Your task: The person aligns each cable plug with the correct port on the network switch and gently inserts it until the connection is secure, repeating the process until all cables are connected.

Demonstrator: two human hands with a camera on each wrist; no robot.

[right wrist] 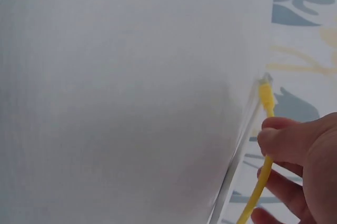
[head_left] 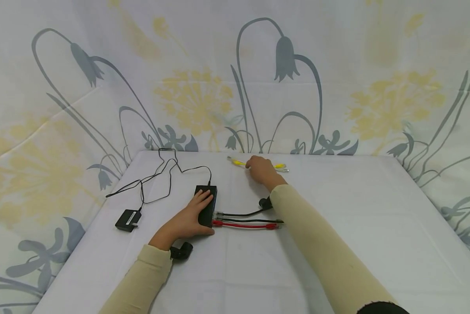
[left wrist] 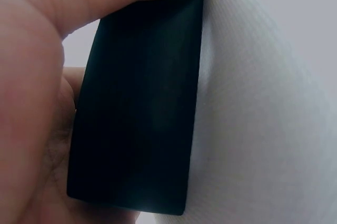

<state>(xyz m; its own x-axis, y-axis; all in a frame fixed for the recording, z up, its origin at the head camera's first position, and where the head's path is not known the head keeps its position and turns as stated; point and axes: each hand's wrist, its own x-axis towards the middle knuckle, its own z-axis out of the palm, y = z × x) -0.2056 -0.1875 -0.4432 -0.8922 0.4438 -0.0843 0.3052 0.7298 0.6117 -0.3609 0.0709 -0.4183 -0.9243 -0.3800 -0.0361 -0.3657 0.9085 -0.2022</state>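
My left hand [head_left: 189, 221] lies over a black network switch [head_left: 207, 213], fingers on its top and thumb at its near end. In the left wrist view the dark side of the switch [left wrist: 137, 108] shows between thumb and palm. Two black network cables [head_left: 240, 214] and a red network cable [head_left: 244, 225] run out from its right side. At the table's far edge my right hand [head_left: 263, 171] pinches a yellow network cable [head_left: 238, 162] between thumb and fingers. The right wrist view shows one yellow plug end [right wrist: 267, 93] sticking out past the fingertips.
A black power adapter [head_left: 128, 220] lies left of the switch. Its thin black cord [head_left: 156, 174] loops across the table's back left and reaches the switch's far end. Behind the white table [head_left: 356, 209] hangs a flower-patterned cloth [head_left: 337, 87].
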